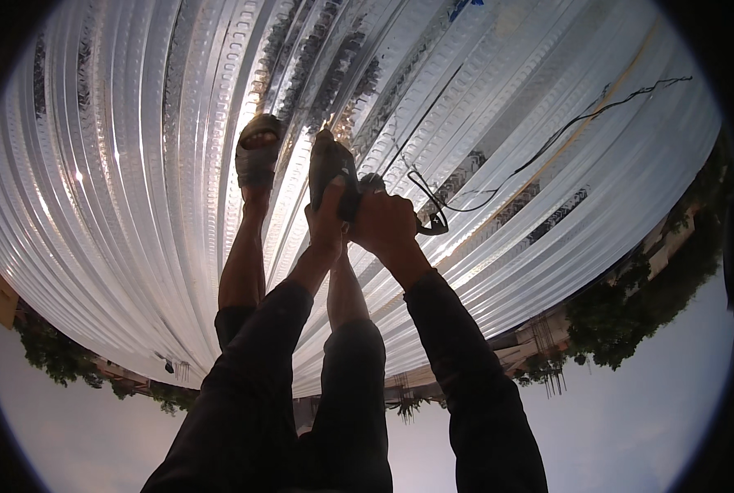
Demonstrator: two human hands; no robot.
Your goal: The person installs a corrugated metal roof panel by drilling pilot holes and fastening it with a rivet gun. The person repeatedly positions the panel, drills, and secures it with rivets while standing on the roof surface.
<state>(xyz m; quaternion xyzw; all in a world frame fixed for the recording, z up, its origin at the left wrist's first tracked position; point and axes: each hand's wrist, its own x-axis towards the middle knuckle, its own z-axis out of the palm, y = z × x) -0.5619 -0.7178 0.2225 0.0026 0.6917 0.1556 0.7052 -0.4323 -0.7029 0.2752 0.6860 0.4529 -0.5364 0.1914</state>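
A dark corded power tool is held by both my hands in front of my feet, mostly in silhouette, so I cannot make out its exact kind. My right hand is wrapped round its rear part, where a black cord loops away. Closed against the tool's other side is my left hand, thumb up. Beyond the tool, my dark shoe is partly hidden by hand and tool. To its left, my other foot wears an open-toed sandal. Both feet stand on ribbed, shiny metal sheeting.
The black cord runs right over the ribs toward a yellowish line crossing the sheeting. Dark tread-like reflections or marks show on several ribs. Past the curved sheet edge are trees and upright rods. A small dark object lies near the lower-left edge.
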